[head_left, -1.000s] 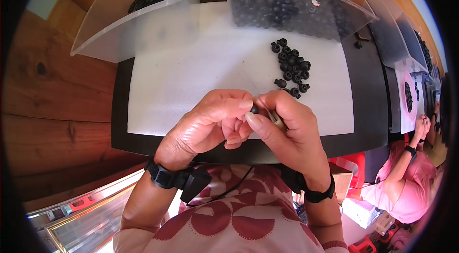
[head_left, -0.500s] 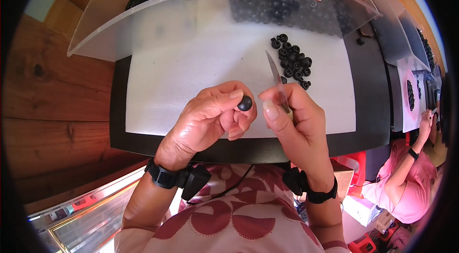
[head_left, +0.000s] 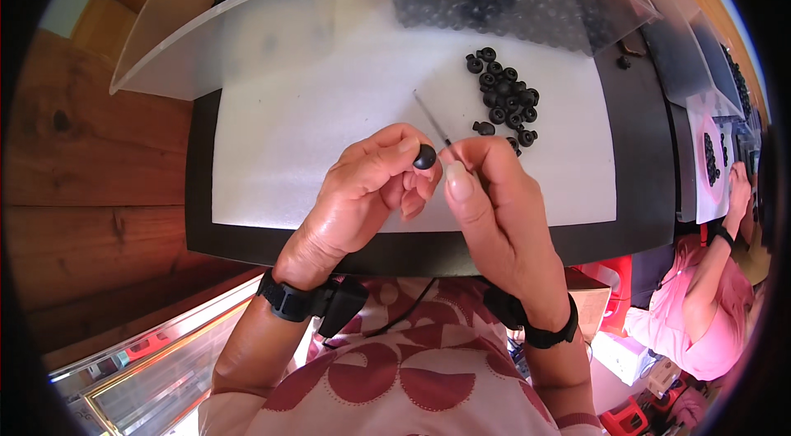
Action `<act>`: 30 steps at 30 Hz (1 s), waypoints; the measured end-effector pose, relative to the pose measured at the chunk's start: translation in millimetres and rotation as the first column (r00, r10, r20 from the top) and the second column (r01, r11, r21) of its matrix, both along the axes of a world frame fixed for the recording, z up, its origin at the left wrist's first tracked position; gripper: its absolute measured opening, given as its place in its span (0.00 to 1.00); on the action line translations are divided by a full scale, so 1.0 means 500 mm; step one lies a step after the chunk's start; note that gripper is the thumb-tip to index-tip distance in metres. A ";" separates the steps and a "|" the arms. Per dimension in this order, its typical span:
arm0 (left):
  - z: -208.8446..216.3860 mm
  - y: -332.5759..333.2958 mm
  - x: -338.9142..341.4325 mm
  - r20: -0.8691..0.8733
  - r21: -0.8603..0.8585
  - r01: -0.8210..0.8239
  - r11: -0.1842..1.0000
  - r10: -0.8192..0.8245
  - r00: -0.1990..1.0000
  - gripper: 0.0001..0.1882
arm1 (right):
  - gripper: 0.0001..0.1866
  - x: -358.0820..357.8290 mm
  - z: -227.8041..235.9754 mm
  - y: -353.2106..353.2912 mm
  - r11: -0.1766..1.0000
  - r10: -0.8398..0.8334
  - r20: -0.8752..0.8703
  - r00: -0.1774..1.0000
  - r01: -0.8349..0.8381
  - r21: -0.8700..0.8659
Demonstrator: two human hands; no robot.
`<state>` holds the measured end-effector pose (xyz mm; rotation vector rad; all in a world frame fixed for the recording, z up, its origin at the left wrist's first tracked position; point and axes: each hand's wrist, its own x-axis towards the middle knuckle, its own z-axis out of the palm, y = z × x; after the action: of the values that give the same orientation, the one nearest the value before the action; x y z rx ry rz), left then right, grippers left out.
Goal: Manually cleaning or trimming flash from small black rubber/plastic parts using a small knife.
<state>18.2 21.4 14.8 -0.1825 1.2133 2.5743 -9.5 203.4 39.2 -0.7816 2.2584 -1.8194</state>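
Between the thumb and fingers of my left hand (head_left: 362, 180) is a small black ball-shaped piece (head_left: 424, 157), its smooth rounded side showing. My right hand (head_left: 507, 205) grips a thin-bladed knife (head_left: 432, 118), blade pointing up and to the left, seen nearly edge-on. Its handle is mostly hidden in my fingers. The two hands are close together over the near part of a white sheet (head_left: 280, 156). Beyond my right hand lies a loose pile of similar black pieces (head_left: 511, 98), several showing a ring-shaped opening or a short neck. One piece (head_left: 484, 128) sits apart, nearer my hand.
A clear bin (head_left: 527, 16) full of black pieces stands at the back, another clear bin (head_left: 206, 40) at the back left. Dark table edge (head_left: 395, 250) runs in front of me. At the right, a co-worker in pink (head_left: 692, 312) sits by more bins.
The knife blade has turned from broadside to nearly edge-on, its tip swinging left. My hands have come closer together and moved slightly away from me. The ball-shaped piece stays in my left hand.
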 end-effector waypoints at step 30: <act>-0.020 0.011 0.002 -0.029 -0.041 -0.099 0.994 0.098 0.995 0.13 | 0.08 0.018 -0.016 0.007 0.987 0.017 -0.085 0.996 -0.003 0.160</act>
<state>19.2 26.6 4.8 -0.2228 1.3012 2.6443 -0.4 207.0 31.3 -0.8552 2.4121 -1.6053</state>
